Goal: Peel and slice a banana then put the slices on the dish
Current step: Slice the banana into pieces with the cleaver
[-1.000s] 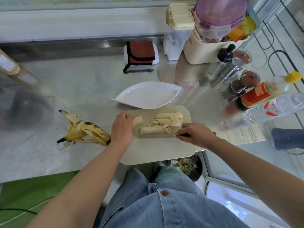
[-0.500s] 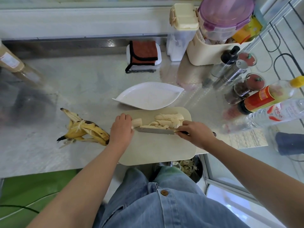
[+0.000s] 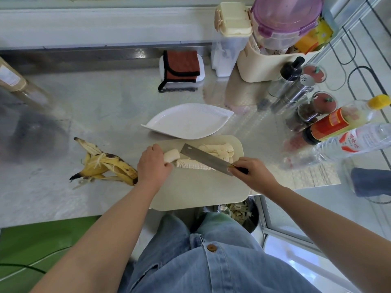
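Person viewed from above. Both forearms are bare up to the near edge of view, and the left hand (image 3: 153,163) and right hand (image 3: 251,174) are uncovered too. At near centre is a light blue denim garment (image 3: 222,273), faded, with doubled stitched seams running along it. One round brown button (image 3: 211,247) sits on a seamed flap. Just farther are two trouser legs (image 3: 172,227) in the same washed blue. The right-hand one has a greenish tint at the knee.
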Tool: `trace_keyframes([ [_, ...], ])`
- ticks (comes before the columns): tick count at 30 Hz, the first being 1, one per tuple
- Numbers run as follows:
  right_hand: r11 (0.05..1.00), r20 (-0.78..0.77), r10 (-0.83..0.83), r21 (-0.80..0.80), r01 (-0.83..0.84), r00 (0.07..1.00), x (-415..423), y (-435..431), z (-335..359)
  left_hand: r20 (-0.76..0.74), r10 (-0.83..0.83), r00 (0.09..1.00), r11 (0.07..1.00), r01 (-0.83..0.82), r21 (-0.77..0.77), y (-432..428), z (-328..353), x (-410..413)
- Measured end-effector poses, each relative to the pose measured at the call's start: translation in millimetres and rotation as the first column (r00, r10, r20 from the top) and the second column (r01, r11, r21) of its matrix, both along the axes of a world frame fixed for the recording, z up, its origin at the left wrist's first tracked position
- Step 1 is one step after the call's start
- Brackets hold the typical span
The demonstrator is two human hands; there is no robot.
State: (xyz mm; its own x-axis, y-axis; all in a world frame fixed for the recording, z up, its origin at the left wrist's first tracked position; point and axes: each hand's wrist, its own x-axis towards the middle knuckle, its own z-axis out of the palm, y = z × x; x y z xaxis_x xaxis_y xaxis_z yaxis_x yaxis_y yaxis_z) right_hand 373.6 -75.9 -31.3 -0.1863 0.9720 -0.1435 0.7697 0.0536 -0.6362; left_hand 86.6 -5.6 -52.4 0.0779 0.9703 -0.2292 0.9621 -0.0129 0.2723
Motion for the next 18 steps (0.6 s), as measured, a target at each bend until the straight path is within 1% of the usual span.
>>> trace_keyframes([
  [2,1.000,-0.014,-0.010,-0.001,0.010,1.000,-3.2,-2.3,-1.0,-0.012,-0.006,1.000,0.999,0.006,0.042,-2.9,1.9,0.0],
  [3,1.000,-0.030,-0.023,-0.001,0.023,0.999,-5.0,-3.2,-1.7,-0.042,-0.020,0.999,0.998,0.022,0.057,-4.0,2.6,-0.3],
  [5,0.998,-0.076,-0.064,-0.015,0.063,0.995,-8.2,-4.4,-2.2,-0.113,-0.058,0.992,0.996,0.065,0.064,-6.8,3.7,-1.1],
  [7,0.995,-0.111,-0.095,-0.044,0.091,0.989,-10.7,-5.1,-2.1,-0.119,-0.052,0.991,0.997,0.058,0.051,-9.5,4.5,-2.9],
  [13,0.988,-0.165,-0.140,-0.088,0.127,0.976,-22.0,-10.8,-2.7,0.055,0.004,0.998,0.997,0.000,-0.076,-18.0,3.5,-13.3],
  [15,0.988,-0.159,-0.135,-0.090,0.122,0.978,-29.1,-13.7,-3.4,0.090,-0.021,0.996,0.992,0.031,-0.118,-24.0,4.2,-18.1],
  [18,0.991,-0.123,-0.112,-0.083,0.102,0.986,-41.2,-16.7,-3.9,0.106,-0.118,0.987,0.977,0.134,-0.164,-36.5,4.6,-23.8],
])
